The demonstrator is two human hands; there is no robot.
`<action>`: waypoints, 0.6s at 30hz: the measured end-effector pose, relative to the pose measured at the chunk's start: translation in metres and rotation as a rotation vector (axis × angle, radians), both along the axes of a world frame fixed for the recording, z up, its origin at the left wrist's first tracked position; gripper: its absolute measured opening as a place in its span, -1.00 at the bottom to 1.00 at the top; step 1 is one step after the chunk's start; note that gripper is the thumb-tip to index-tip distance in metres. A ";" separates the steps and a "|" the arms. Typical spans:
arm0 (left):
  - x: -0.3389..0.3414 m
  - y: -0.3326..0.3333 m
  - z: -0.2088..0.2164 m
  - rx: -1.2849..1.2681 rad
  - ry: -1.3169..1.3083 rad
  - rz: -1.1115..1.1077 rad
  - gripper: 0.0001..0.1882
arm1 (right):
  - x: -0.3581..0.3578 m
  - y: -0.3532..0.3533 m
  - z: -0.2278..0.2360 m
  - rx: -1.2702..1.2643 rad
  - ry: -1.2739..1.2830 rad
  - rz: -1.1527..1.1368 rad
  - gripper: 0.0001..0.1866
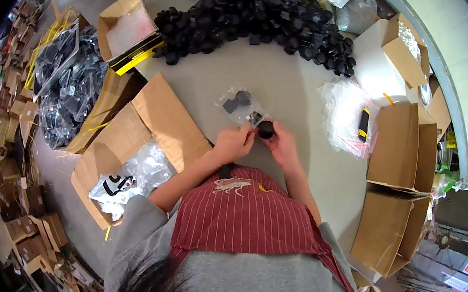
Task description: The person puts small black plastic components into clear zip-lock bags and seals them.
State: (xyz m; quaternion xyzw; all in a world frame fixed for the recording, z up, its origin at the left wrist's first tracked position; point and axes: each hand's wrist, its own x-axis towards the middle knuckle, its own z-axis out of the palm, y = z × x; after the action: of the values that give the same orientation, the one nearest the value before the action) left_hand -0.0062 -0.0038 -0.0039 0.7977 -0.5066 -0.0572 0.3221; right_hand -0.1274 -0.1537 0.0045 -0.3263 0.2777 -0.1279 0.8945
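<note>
My left hand (234,142) pinches the near edge of a small clear plastic bag (247,109). Inside or under that film show a black round part (243,98) and a black blocky part (230,106); which of the two I cannot tell. A small dark piece (255,117) lies at the bag's near end, close to my fingers. Closed around a black round cap-like part (265,129) is my right hand (281,146), just right of the bag's mouth. Both hands are close together over the grey table (300,110).
A large heap of black parts (247,16) spreads along the far side. To the right lie flat clear bags (339,120) with a yellow-black cutter (364,125) and open cardboard boxes (396,146). At left stand an open carton (164,101) and a box of bagged black items (72,83).
</note>
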 end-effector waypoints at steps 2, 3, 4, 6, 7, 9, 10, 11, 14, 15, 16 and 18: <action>0.000 0.000 0.001 -0.043 0.071 0.005 -0.84 | -0.001 0.004 -0.014 -0.018 0.104 0.006 -0.59; 0.001 0.001 -0.002 -0.042 0.072 0.008 -0.84 | -0.002 0.007 -0.009 -0.017 0.105 0.009 -0.59; 0.001 0.001 -0.005 -0.080 0.083 0.021 -0.84 | -0.003 0.011 0.002 -0.158 0.075 0.073 -0.57; 0.001 0.002 -0.006 -0.119 0.093 0.034 -0.84 | -0.007 0.014 0.008 -0.300 0.045 0.137 -0.53; 0.002 0.002 -0.006 -0.102 0.126 0.040 -0.84 | -0.010 0.013 0.008 -0.505 0.088 0.196 -0.51; 0.002 0.002 -0.003 -0.085 0.158 0.046 -0.84 | -0.012 0.012 0.006 -0.710 0.131 0.254 -0.48; 0.002 0.002 -0.001 -0.077 0.144 0.045 -0.85 | -0.012 0.012 0.004 -0.950 0.245 0.241 -0.49; 0.002 0.002 0.001 -0.068 0.130 0.045 -0.85 | -0.012 0.012 0.002 -1.188 0.361 0.226 -0.50; 0.002 0.002 0.003 -0.083 0.139 0.048 -0.85 | -0.007 0.014 0.020 -1.500 0.603 0.272 -0.67; 0.002 0.002 0.003 -0.084 0.140 0.049 -0.85 | -0.006 0.012 0.020 -1.502 0.602 0.273 -0.67; 0.002 0.002 0.002 -0.076 0.135 0.027 -0.84 | -0.004 0.010 0.020 -1.537 0.673 0.359 -0.72; 0.001 0.001 0.005 -0.069 0.130 0.003 -0.84 | -0.002 0.009 0.016 -1.570 0.747 0.445 -0.73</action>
State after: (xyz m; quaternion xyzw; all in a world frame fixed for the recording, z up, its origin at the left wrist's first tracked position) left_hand -0.0048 -0.0027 0.0008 0.7815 -0.4852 -0.0912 0.3816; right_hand -0.1289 -0.1442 0.0204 -0.9106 0.3133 0.0097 0.2692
